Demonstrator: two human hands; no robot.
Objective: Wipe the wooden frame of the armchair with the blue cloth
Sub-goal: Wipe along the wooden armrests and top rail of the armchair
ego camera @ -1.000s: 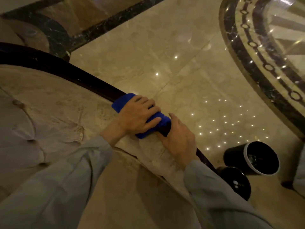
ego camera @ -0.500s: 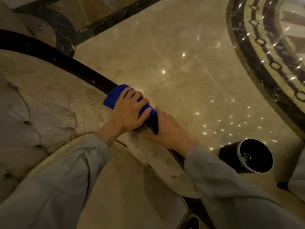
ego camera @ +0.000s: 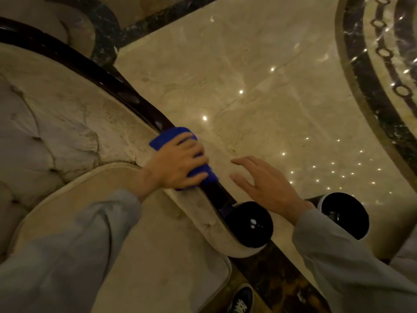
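Note:
The armchair's dark wooden frame [ego camera: 126, 91] curves from the upper left down to a round scroll end [ego camera: 252, 224] at the armrest tip. My left hand [ego camera: 178, 163] presses the folded blue cloth [ego camera: 171, 136] onto the top of that rail, fingers wrapped over it. My right hand [ego camera: 268, 184] hovers to the right of the rail with fingers spread, holding nothing and touching nothing. Beige tufted upholstery [ego camera: 56, 123] fills the chair's inside, left of the rail.
A black cylindrical bin [ego camera: 345, 215] stands on the polished marble floor [ego camera: 248, 75] just right of the armrest tip. A dark inlaid border [ego camera: 370, 91] curves across the floor at the right. A shoe [ego camera: 241, 301] shows at the bottom edge.
My right hand has lifted off the frame and opened, now hovering beside it. My left hand with the cloth stays on the rail, closer to the armrest tip. The view tilted down.

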